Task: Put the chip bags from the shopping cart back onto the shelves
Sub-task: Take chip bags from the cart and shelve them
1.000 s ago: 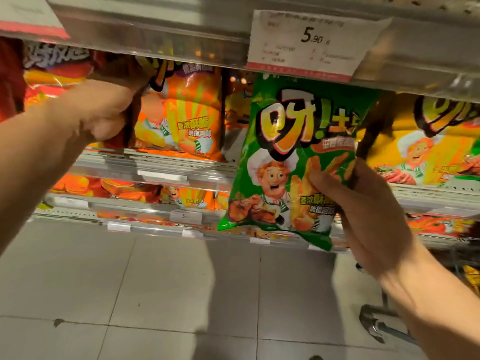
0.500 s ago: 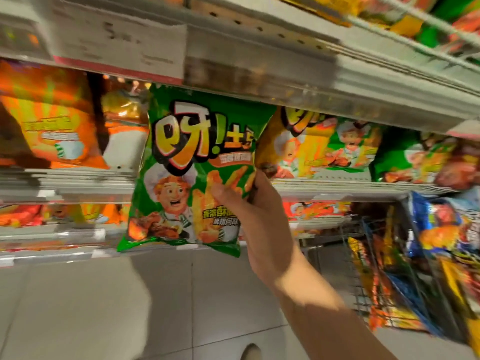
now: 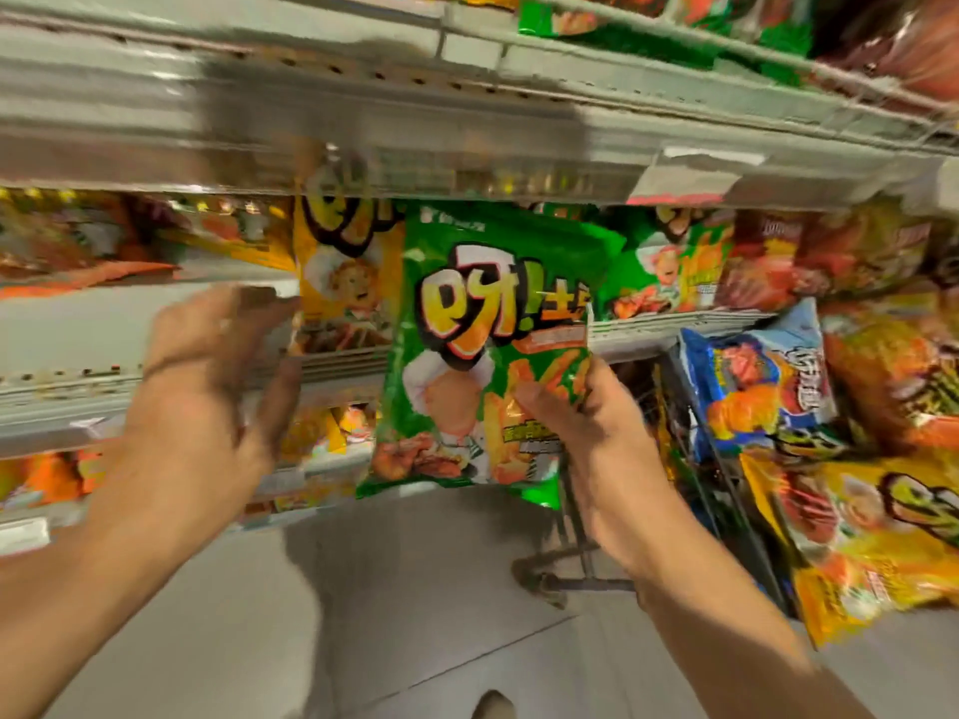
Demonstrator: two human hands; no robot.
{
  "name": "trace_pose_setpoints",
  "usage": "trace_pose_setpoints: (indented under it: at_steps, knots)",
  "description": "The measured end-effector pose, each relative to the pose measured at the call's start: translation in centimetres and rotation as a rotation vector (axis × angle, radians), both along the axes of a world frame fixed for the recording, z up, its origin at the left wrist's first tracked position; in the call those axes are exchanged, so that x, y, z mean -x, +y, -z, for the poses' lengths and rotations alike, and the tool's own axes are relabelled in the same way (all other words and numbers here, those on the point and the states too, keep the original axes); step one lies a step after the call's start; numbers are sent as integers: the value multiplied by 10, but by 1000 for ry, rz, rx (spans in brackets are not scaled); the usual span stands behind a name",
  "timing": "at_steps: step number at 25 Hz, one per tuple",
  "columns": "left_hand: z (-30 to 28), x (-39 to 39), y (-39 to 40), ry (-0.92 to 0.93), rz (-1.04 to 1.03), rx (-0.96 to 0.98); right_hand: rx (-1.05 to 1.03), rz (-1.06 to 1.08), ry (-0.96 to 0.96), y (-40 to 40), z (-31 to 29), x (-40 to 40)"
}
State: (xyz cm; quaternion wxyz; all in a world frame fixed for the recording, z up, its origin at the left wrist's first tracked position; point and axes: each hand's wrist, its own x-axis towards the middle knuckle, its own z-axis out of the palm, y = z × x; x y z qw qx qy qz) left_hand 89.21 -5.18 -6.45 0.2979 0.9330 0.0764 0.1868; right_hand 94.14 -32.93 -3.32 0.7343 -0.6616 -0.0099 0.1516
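- Green chip bag (image 3: 482, 350) upright, just in front of shelf edge (image 3: 674, 324), below price rail.
- R hand (image 3: 586, 433) pinching its lower right; L hand (image 3: 207, 407) spread, empty.
- Slide top in first w/ matching green bags (image 3: 669, 267), L steadying neighbours.

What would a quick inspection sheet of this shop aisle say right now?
Surface: grey shelves, blurred, stocked with snack bags.
Job's things: green bag held upright in front of the shelves; a cart at right holds more bags, among them a blue bag.
Clutter: nothing seen.
Grippers: right hand pinches the green bag's lower right; left hand open, empty, raised near a shelf edge.
Cables: nothing seen.
Surroundings: grey tiled floor; price tag, unreadable.
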Motion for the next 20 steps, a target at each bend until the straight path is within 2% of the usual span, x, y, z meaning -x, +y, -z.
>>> trace_pose_setpoints:
  at_steps: [3, 8, 10, 15, 20]
  knots:
    - [-14, -10, -65, -107, 94, -23, 0, 92, -9, -47, -8, -43]
    - [-10, -50, -133, 107, 169, -70, -67, 75, -96, -84, -26, -134]
    - [-5, -62, -155, 137, 143, -51, -82, 83, -105, -80, -22, -159]
    - [7, -80, -178, 17, 97, -9, -28, -90, -191, -66, -2, -184]
    - [-3, -109, -186, -95, 14, 75, 0, -153, -266, -56, 0, -194]
